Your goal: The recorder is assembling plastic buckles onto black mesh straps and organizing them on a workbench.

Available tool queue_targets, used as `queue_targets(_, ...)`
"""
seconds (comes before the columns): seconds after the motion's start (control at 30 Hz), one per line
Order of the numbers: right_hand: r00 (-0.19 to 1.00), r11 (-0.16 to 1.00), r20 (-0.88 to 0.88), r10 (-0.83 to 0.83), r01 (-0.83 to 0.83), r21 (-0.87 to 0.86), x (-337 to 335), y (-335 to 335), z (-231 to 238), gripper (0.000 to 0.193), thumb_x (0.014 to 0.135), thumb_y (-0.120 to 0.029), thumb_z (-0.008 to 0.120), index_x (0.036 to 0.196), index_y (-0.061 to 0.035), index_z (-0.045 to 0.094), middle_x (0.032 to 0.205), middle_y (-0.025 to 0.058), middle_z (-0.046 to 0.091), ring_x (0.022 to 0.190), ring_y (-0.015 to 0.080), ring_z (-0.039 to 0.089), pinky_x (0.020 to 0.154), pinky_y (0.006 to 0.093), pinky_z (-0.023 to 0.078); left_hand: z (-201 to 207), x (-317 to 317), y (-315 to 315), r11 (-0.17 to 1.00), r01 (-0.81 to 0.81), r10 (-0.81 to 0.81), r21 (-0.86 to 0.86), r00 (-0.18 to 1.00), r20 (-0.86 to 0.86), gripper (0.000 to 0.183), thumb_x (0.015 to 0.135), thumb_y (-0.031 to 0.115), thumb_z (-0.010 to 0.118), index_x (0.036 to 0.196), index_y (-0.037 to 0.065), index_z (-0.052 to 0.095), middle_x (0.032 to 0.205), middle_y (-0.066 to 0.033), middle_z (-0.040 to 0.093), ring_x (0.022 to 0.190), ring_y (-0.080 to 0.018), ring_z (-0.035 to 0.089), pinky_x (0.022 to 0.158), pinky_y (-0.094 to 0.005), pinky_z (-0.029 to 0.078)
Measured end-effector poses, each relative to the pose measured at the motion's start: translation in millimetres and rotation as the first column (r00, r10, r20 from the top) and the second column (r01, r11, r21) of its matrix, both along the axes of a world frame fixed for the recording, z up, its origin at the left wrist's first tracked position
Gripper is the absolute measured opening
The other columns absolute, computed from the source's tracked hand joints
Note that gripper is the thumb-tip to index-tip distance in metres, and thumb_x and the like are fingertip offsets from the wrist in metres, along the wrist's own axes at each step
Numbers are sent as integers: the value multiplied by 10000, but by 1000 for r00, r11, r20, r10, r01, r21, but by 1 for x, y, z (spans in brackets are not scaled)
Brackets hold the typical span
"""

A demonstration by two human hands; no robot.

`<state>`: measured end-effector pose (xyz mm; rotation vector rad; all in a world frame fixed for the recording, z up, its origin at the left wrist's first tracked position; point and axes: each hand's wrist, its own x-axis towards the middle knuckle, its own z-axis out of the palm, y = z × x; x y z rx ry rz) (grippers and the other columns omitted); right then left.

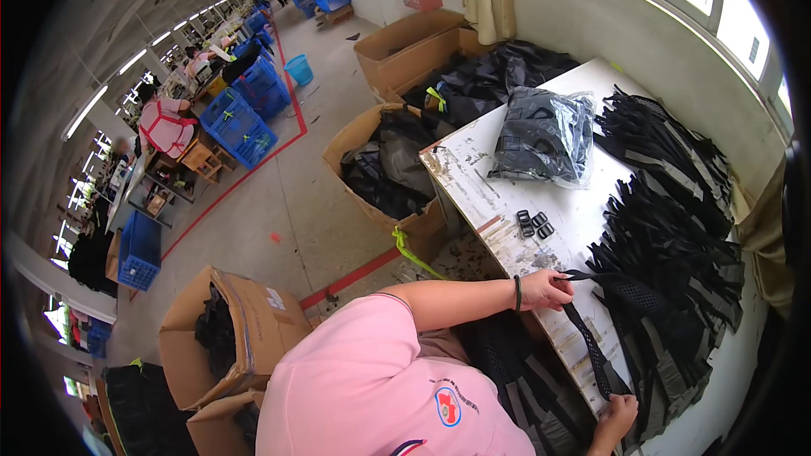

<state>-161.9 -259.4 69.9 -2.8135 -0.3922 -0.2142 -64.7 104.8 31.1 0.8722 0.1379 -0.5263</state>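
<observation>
With left hand [547, 290] curled at the end of an outstretched arm [469, 301], pinching a black mesh strap [594, 350]; with right hand [618, 416] also gripping it, over the desk [570, 211] near its edge.

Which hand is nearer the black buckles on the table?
The left hand, with the dark wristband. The right hand, also holding the black strap, is farther from the buckles.
</observation>
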Motion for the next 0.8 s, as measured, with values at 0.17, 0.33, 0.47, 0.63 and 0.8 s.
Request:
queue_targets(0.17,998,996,-38,-42,45,83,-8,8,-2,171,728,27,605,892,-13,579,906,144,511,901,341,497,798,410,402,-1,-7,10,997,-27,21,73,996,86,183,780,-6,691,934,32,599,872,-37,627,760,-125,624,685,-255,528)
queue_targets(0.33,994,984,-6,-108,108,141,-13,13,-16,158,792,-35,629,938,5,582,956,142,507,944,329,489,839,406,394,-8,-2,11,939,-128,86,319,986,143,152,786,12,694,896,16,588,782,-38,620,604,-117,609,518,-241,502)
queue_targets(0.47,992,980,53,-112,102,173,-6,22,-13,119,835,-26,595,947,13,584,922,147,543,908,323,515,807,394,411,-11,-1,9,937,-158,116,312,982,148,148,802,20,685,888,-1,566,792,-63,618,583,-130,622,489,-250,511)
queue_targets(0.63,999,908,47,19,-37,417,31,111,18,183,849,1,577,1029,26,590,995,173,599,951,346,557,850,410,434,8,-8,-1,968,-120,73,222,976,206,135,823,21,661,905,-5,557,796,-76,618,616,-135,640,513,-255,525)
queue_targets(0.8,958,848,-8,285,-248,469,70,188,22,266,851,-28,596,1114,6,576,1065,173,601,999,346,556,863,396,446,23,-18,0,943,-75,-46,324,935,351,84,841,12,624,894,-13,563,829,-90,648,697,-119,649,638,-251,535)
